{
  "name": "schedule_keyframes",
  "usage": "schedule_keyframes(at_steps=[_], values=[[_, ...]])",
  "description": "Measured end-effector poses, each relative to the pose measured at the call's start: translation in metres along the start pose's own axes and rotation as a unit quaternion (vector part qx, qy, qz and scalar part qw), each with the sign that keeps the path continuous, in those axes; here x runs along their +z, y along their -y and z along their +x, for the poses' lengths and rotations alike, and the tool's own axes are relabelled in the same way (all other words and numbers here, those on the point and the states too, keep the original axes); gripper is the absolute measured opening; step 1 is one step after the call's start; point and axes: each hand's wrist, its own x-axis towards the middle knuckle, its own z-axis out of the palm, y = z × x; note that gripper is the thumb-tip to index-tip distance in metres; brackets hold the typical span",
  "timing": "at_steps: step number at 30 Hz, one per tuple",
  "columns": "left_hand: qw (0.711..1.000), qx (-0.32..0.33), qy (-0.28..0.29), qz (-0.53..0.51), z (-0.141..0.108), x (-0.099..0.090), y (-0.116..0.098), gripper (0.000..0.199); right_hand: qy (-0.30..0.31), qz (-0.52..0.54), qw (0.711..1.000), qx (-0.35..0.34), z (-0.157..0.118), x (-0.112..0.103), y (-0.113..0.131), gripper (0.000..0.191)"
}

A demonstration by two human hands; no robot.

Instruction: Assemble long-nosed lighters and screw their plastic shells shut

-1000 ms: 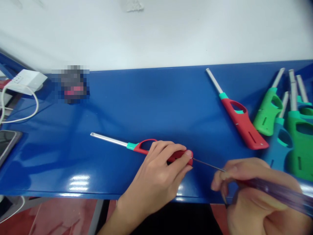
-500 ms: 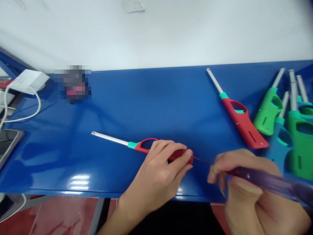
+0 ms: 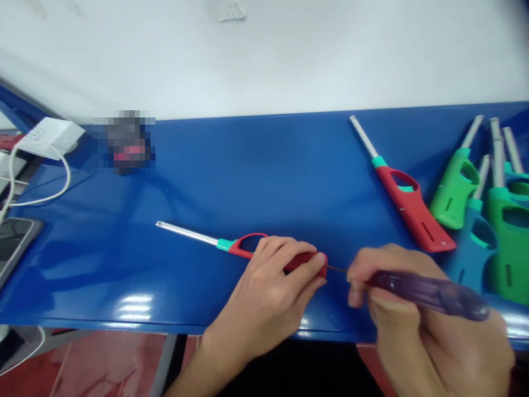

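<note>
My left hand presses a red gas lighter onto the blue table, fingers closed over its handle end. The lighter's silver tube points left, with a teal collar at its base. My right hand is wrapped round a screwdriver with a translucent purple handle. Its thin shaft reaches left to the butt end of the red handle; the tip's exact contact is hidden by my left fingers or too small to tell.
A second red lighter lies to the right, beside several green and blue lighters. At the left are a white box-shaped adapter with a cable, a phone and a pixelated dark object. A white wall rises behind.
My right hand has shifted slightly left with the screwdriver, whose whole handle now shows. My left hand and the red lighter stay almost still.
</note>
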Motion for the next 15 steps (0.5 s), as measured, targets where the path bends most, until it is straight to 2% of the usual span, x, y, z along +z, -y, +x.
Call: schedule_keyframes(at_steps=[11,15], values=[[1.000,-0.010,0.008,-0.011,0.0004,-0.0010,0.0005,0.015,0.004,0.028,1.000,0.002,0.0028,0.0024,0.0005,0.021],[1.000,-0.008,0.008,-0.010,0.0007,-0.0012,0.0013,0.015,-0.029,0.021,0.999,-0.002,0.0011,0.0043,0.0019,0.011]])
